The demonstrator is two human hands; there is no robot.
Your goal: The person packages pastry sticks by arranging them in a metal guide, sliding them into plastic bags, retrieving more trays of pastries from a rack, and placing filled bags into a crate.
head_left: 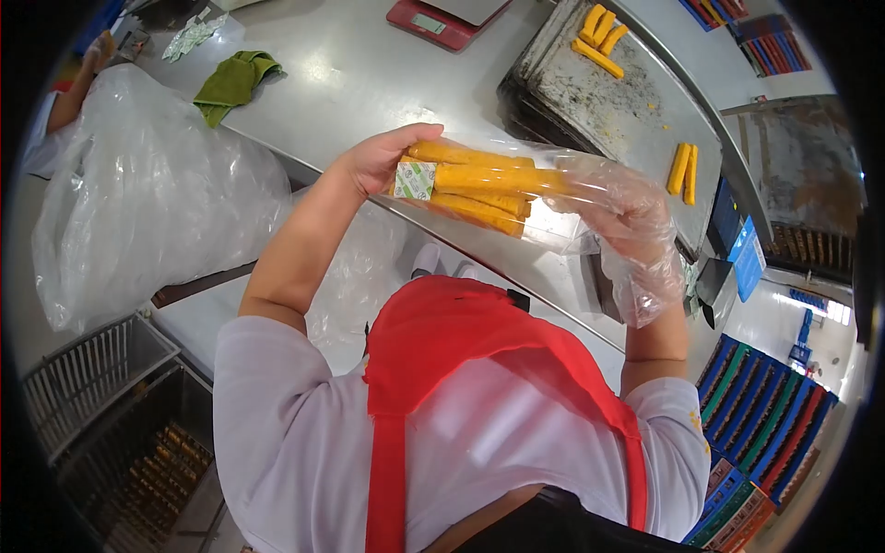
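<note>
My left hand (373, 164) is closed round the bottom end of a clear plastic bag (546, 221). Inside the bag lie several long yellow sticks (479, 177), baked-looking, beside a small green-and-white packet (415, 180). My right hand (622, 217), in a loose clear plastic glove, is at the bag's other end, its fingers against the end of a stick. Whether those fingers grip the stick or only the film is hard to make out. More yellow sticks (597, 57) rest on a dark-stained metal baking tray (636, 115), with a further pair (682, 173) near its right edge.
A red scale (431, 25) and a green cloth (230, 85) are on the steel table (341, 83). Large clear plastic bags (147, 194) bulge at the left, above dark crates (101, 369). Blue, green and red trays (765, 405) stand stacked at right. Another person's arm (74, 97) shows far left.
</note>
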